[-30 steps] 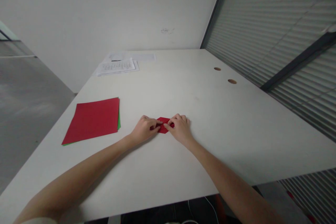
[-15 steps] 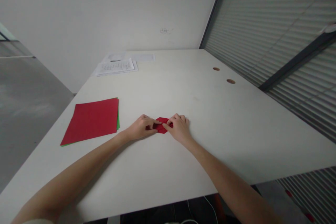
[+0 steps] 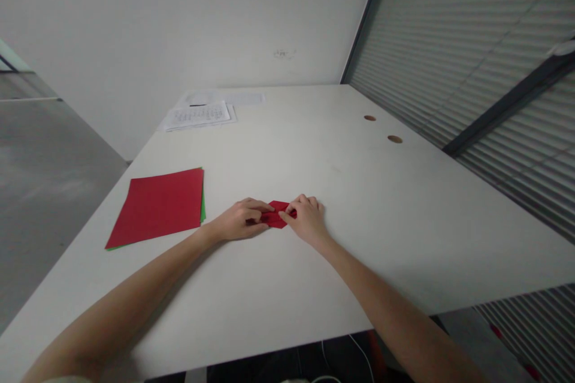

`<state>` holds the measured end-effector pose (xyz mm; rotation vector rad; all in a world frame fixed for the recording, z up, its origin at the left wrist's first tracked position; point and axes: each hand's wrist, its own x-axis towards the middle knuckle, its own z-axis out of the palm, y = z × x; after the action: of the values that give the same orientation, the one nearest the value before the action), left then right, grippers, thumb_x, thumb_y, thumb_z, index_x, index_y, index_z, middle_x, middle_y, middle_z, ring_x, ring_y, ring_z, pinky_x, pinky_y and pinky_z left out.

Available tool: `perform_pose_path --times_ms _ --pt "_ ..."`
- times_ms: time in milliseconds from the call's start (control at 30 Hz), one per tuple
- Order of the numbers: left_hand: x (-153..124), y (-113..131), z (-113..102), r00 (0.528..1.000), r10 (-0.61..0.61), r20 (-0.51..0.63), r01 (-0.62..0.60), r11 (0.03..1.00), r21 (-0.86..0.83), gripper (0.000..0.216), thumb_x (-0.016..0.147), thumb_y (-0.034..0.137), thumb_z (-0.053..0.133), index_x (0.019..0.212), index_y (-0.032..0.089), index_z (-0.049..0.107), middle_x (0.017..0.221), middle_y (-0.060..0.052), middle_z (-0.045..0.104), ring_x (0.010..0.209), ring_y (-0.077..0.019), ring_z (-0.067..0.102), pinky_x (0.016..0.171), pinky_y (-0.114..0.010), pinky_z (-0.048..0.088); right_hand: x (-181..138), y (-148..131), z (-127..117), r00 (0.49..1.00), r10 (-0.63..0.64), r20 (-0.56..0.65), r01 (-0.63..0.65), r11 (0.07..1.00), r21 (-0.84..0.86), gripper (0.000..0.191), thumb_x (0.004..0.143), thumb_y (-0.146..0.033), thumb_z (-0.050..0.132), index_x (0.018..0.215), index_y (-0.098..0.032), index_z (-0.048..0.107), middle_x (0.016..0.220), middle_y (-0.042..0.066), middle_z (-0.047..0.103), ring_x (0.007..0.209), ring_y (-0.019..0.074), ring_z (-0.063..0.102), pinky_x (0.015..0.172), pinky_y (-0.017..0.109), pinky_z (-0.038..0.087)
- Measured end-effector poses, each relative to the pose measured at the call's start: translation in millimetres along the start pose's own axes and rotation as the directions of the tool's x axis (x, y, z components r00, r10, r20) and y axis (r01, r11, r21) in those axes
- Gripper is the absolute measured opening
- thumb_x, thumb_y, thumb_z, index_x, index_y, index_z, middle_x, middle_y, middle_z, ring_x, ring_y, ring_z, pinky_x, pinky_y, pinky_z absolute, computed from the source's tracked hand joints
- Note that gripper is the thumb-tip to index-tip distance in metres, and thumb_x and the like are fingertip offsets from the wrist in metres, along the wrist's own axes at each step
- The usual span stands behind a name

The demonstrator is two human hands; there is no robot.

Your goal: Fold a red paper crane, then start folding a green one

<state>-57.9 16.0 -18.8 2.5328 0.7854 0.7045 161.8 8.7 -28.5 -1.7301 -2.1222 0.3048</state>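
A small piece of folded red paper (image 3: 277, 219) lies flat on the white table (image 3: 287, 287), with angled corners at its top and bottom. My left hand (image 3: 242, 218) grips its left end, fingers along the top edge and thumb low on the near side. From the right, my right hand (image 3: 308, 217) pinches the other end, thumb and forefinger near the paper's middle. Both ends of the paper are partly hidden under the fingers.
To the left lies a stack of red sheets (image 3: 157, 206) with green paper (image 3: 203, 203) peeking out beneath. Printed papers (image 3: 200, 115) with a dark pen rest at the far left. Two round holes (image 3: 395, 139) pierce the table near the window blinds (image 3: 462, 60).
My left hand has shifted slightly on the paper, its fingers and thumb changing pose a little. My right hand and the paper stay practically where they were.
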Motion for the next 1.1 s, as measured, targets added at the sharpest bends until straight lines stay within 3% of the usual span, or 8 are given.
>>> perform_pose_path --times_ms 200,267,333,400,600,767,900,1100 --pt "3.3 0.9 0.6 0.996 -0.079 -0.037 0.074 0.991 -0.114 0.026 0.086 0.025 0.059 0.062 0.017 0.059 0.111 -0.012 0.067 0.101 -0.0193 0.064 0.086 -0.031 0.052 0.8 -0.8 0.8 1.000 0.010 0.005 -0.010 1.000 -0.022 0.021 0.080 -0.045 0.066 0.073 -0.025 0.069 0.093 0.004 0.062 0.094 0.0246 0.049 0.080 0.039 0.030" --pt "3.3 1.1 1.1 0.994 -0.109 -0.031 0.104 0.985 -0.135 0.010 0.085 0.024 0.060 0.082 0.018 0.067 0.110 -0.010 0.068 0.101 -0.0189 0.065 0.089 -0.032 0.052 0.9 -1.0 0.8 1.000 0.008 0.005 -0.008 1.000 -0.028 0.021 0.080 -0.045 0.066 0.073 -0.025 0.069 0.093 0.004 0.062 0.094 0.0244 0.049 0.080 0.039 0.030" --pt "2.7 0.2 2.4 0.987 -0.160 -0.028 0.153 0.975 -0.164 0.024 0.085 0.023 0.060 0.108 0.019 0.063 0.112 -0.008 0.067 0.101 -0.0180 0.065 0.091 -0.032 0.052 1.1 -1.2 0.5 1.000 0.007 0.009 -0.006 1.000 -0.029 0.021 0.080 -0.045 0.066 0.073 -0.025 0.070 0.093 0.004 0.062 0.094 0.0244 0.049 0.080 0.038 0.030" --pt "2.1 -1.8 3.8 0.977 -0.210 -0.024 0.200 0.954 -0.222 0.037 0.084 0.022 0.059 0.121 0.019 0.056 0.116 -0.008 0.066 0.101 -0.0175 0.066 0.091 -0.032 0.053 1.4 -1.4 0.2 1.000 0.010 0.014 -0.010 1.000 -0.026 0.021 0.080 -0.044 0.066 0.073 -0.025 0.070 0.093 0.004 0.062 0.094 0.0247 0.049 0.080 0.039 0.030" --pt "4.5 -6.5 2.4 0.964 -0.266 0.020 0.249 0.871 -0.424 0.030 0.088 0.014 0.045 0.116 0.017 0.056 0.113 -0.010 0.067 0.104 -0.0181 0.065 0.092 -0.033 0.053 1.8 -0.7 0.5 1.000 0.007 0.016 -0.007 0.999 -0.038 0.022 0.081 -0.046 0.066 0.074 -0.025 0.070 0.092 0.005 0.062 0.094 0.0247 0.049 0.079 0.038 0.030" --pt "5.1 -7.0 4.7 0.948 -0.316 0.033 0.301 0.861 -0.409 0.025 0.086 0.027 0.059 0.108 0.016 0.059 0.107 -0.009 0.069 0.098 -0.0188 0.067 0.087 -0.033 0.055 1.2 0.0 1.1 1.000 0.004 0.013 -0.003 0.999 -0.037 0.021 0.081 -0.046 0.066 0.075 -0.025 0.070 0.093 0.005 0.061 0.096 0.0244 0.048 0.080 0.038 0.030" --pt "4.3 -10.5 5.2 0.969 -0.245 0.027 0.240 0.913 -0.331 0.025 0.083 0.027 0.064 0.106 0.016 0.063 0.106 -0.009 0.068 0.096 -0.0186 0.065 0.088 -0.032 0.053 1.6 -0.2 1.3 1.000 0.012 0.009 -0.011 1.000 -0.021 0.020 0.080 -0.045 0.067 0.074 -0.026 0.070 0.093 0.005 0.062 0.095 0.0248 0.048 0.080 0.038 0.029" --pt "5.3 -6.5 -1.3 0.996 -0.080 0.042 0.084 0.990 -0.114 0.021 0.088 0.026 0.056 0.105 0.020 0.069 0.117 -0.010 0.066 0.105 -0.0194 0.064 0.093 -0.032 0.049 1.3 -0.5 1.6 1.000 0.009 0.001 -0.009 1.000 -0.010 0.020 0.080 -0.044 0.067 0.074 -0.025 0.070 0.092 0.005 0.062 0.094 0.0244 0.048 0.079 0.038 0.029"
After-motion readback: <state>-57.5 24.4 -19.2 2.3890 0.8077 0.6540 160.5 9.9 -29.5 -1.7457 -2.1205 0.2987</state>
